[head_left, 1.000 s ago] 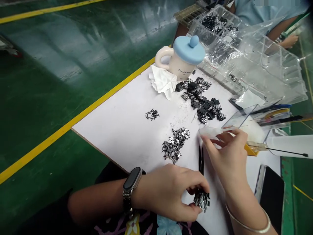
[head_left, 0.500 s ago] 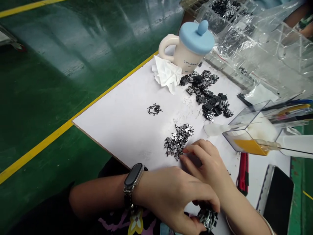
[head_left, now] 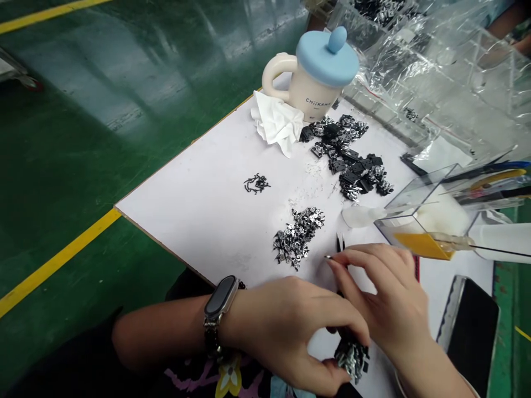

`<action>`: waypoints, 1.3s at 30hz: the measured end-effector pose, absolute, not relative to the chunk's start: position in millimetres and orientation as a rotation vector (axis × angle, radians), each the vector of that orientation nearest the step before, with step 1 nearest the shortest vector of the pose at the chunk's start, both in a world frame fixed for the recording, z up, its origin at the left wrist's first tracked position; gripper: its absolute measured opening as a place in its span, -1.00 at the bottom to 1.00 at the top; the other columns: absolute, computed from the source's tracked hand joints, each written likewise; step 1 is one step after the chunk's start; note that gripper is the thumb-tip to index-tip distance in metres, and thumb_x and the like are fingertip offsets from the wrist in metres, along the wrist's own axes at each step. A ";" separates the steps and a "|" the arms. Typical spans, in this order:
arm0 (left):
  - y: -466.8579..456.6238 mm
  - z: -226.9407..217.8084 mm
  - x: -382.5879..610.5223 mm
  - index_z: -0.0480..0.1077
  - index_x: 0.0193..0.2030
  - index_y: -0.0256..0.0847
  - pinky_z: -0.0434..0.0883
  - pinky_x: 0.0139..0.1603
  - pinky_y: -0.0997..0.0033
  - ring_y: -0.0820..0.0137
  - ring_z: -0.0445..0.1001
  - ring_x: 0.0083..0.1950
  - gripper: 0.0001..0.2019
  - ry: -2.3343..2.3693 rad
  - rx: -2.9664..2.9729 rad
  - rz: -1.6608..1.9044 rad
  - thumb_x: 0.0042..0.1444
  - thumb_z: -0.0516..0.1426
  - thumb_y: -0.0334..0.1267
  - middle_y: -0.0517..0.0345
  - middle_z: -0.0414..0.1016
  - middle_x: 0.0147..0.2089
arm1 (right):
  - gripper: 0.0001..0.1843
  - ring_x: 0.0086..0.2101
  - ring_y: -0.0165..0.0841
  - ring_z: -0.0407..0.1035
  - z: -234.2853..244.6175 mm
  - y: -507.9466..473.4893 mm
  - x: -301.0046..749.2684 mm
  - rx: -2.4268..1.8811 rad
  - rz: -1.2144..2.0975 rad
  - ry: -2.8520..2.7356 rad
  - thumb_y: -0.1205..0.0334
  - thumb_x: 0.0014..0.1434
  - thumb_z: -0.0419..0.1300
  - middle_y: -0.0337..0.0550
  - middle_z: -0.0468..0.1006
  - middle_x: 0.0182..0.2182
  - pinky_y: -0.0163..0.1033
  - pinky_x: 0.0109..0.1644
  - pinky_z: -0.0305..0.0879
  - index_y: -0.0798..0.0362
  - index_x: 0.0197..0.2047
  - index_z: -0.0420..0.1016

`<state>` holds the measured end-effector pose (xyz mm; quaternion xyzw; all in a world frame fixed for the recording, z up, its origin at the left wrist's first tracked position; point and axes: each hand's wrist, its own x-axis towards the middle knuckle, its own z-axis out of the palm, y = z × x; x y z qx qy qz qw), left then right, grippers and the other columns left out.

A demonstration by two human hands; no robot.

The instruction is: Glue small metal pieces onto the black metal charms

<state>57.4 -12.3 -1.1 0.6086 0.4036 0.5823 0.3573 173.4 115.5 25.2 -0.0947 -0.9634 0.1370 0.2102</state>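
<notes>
Curling over a clump of blk-silver metal clips on the desk, L hand hides its grip, pinch can't be told; R hand spread, empty, just above tweezers, mostly hidden.

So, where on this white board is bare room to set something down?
The widest patch is the left of the white board, bordered by its edge, the tissue and the small black clump. Crowded: the dark pile, silver-black pile, clear box, left hand and right hand at the near end.
</notes>
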 end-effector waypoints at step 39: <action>-8.4 11.5 64.6 0.43 -0.14 -0.29 0.42 0.10 0.43 0.30 0.51 0.03 -0.69 1.148 1.138 1.671 -0.11 0.24 -0.39 -0.07 0.50 0.05 | -0.59 -0.36 -0.26 0.42 20.1 106.3 219.1 -0.423 0.698 -2.263 0.63 -0.01 0.26 -0.13 0.52 -0.33 -0.12 -0.35 0.32 0.11 -0.09 0.49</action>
